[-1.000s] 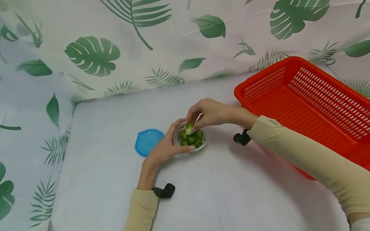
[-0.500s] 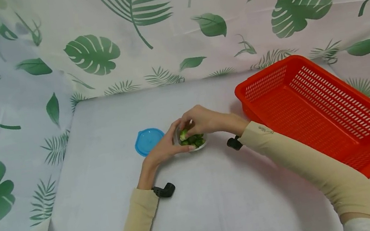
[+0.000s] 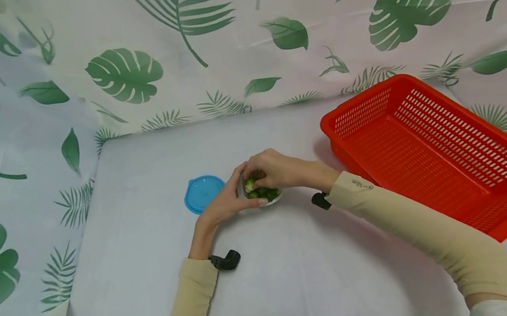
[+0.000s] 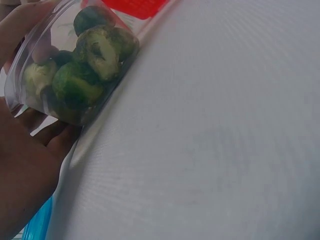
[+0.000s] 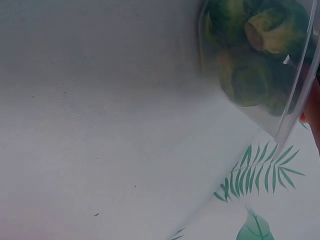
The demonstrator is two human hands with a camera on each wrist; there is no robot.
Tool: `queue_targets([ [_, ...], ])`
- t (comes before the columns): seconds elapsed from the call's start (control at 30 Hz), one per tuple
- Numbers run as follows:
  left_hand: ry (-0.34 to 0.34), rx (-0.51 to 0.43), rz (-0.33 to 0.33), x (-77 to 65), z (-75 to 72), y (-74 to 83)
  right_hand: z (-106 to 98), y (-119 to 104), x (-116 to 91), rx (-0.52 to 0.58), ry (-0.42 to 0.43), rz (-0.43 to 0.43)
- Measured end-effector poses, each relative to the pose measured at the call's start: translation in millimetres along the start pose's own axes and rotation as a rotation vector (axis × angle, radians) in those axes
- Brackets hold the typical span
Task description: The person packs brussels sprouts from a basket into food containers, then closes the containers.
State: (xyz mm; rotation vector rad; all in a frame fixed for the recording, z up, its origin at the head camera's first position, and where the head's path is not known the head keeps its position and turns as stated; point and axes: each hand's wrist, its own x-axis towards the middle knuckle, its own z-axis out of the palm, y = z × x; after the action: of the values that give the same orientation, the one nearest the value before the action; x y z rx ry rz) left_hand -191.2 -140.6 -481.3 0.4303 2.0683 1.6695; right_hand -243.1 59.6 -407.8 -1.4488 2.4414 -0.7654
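A clear plastic tub (image 4: 90, 112) with several Brussels sprouts (image 4: 77, 85) in it stands on the white table. My left hand (image 3: 225, 204) grips the tub from its left side, thumb at the near rim and fingers round the far side. Over the tub's opening, my right hand (image 3: 276, 170) pinches one pale green Brussels sprout (image 3: 250, 184) between thumb and fingers, down among the others. In the right wrist view the tub's clear wall shows more sprouts (image 5: 250, 75) behind it. Part of the tub is hidden by my right hand in the head view.
A round blue lid (image 3: 203, 193) lies on the table just left of the tub. To the right stands a large red plastic basket (image 3: 435, 153) with slotted walls; my right forearm passes in front of its near side. Leaf-patterned cloth (image 3: 221, 75) hangs behind the table.
My right hand has moved slightly left and lower into the tub, bringing the sprout it pinches down among the others. My left hand keeps its grip on the tub in place.
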Motion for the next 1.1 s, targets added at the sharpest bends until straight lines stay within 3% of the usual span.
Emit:
queue_targets([
  [0.17,-0.001,-0.002,-0.016,0.7,1.1,1.1,0.5,0.6,-3.6,-0.002,0.026,-0.049],
  [0.4,-0.001,0.016,-0.049,1.7,3.2,2.9,-2.1,0.7,-7.5,0.013,0.032,-0.042],
  [0.77,-0.007,-0.011,-0.009,1.5,2.2,0.4,-2.4,-1.4,-3.5,-0.037,0.028,-0.087],
  [1.1,0.0,-0.007,-0.027,0.5,0.6,-0.5,-1.7,-5.4,-3.9,-0.032,0.025,-0.039],
])
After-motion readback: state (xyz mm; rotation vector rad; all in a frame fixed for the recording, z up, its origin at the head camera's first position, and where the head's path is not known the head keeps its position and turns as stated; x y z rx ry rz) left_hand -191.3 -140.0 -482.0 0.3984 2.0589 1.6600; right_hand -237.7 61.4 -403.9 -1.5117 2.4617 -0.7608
